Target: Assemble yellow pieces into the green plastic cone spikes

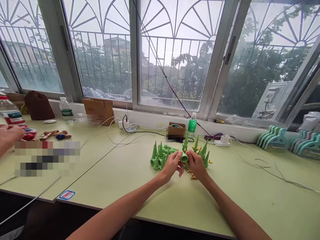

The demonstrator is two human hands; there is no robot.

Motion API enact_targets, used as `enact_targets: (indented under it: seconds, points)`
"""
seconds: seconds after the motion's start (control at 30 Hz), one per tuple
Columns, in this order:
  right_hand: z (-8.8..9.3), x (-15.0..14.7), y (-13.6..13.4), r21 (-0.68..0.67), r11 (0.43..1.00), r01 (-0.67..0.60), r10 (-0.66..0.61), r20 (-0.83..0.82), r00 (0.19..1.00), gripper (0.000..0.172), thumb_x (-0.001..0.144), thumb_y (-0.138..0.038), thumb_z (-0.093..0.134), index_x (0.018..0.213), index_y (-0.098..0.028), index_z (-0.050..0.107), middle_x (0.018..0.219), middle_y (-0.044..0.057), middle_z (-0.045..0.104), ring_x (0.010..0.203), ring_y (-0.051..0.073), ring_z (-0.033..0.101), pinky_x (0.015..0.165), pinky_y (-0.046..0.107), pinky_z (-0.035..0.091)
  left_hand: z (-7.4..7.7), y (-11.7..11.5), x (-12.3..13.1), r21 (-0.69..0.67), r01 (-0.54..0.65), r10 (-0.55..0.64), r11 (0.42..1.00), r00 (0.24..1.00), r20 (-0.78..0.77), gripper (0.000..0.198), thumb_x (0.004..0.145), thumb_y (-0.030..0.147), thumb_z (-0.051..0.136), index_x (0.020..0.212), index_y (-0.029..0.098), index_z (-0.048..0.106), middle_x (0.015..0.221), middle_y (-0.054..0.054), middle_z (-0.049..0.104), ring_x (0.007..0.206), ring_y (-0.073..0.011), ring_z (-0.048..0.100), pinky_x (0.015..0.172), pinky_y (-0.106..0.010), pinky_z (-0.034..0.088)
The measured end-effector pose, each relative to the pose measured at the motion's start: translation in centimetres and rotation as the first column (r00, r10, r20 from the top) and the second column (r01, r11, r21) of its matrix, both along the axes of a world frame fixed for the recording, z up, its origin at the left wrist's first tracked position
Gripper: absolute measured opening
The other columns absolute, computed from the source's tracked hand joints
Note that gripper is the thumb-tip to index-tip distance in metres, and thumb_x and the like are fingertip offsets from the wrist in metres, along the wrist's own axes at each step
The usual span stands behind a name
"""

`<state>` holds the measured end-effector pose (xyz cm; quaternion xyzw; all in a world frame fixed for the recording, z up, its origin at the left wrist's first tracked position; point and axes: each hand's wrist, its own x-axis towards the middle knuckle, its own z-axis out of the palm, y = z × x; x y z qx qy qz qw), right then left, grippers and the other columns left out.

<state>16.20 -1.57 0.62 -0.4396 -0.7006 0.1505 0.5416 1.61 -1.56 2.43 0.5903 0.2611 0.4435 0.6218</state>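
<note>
My left hand (173,164) and my right hand (196,163) are brought together over the table, fingers pinched around a green plastic watering spike (184,158). Its round, hollow end faces me. Behind and beside my hands is a cluster of similar green cone-shaped spikes (156,162), some upright on their caps and some lying down. Small yellow valve-like pieces (193,175) lie under my right hand, and others stick out of spikes on the right. My fingertips hide part of the held spike.
A green-labelled bottle (192,125) and a small brown box (176,130) stand behind the spikes. White cables (265,163) and a power strip (222,142) lie to the right, near teal hangers (273,138). Another person's hand (10,137) is at far left.
</note>
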Motion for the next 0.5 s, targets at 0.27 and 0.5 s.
enact_targets:
  seconds: [0.27,0.5]
  points:
    - [-0.42,0.27,0.39,-0.037,0.999,-0.004,0.003,-0.024,1.0,0.04,0.098,-0.047,0.035,0.067,-0.023,0.033,0.053,-0.006,0.032,0.046,0.011,0.032,0.045,0.024,0.027,-0.1,0.12,-0.08,0.046,0.063,-0.062,0.997,0.998,-0.025,0.039,0.089,0.057,0.048,0.082,0.019,0.042,0.065,0.006,0.045,0.041,-0.0086,0.051,0.032,-0.019,0.039]
    - [-0.66,0.59,0.53,-0.051,0.999,0.005,-0.007,-0.034,0.999,0.04,0.098,-0.048,0.035,0.067,-0.022,0.033,0.054,-0.006,0.031,0.046,0.01,0.032,0.044,0.024,0.027,-0.32,0.28,-0.02,0.127,0.07,-0.066,0.989,0.997,-0.037,0.039,0.088,0.056,0.05,0.082,0.02,0.039,0.065,0.008,0.037,0.041,-0.0076,0.051,0.031,-0.018,0.04]
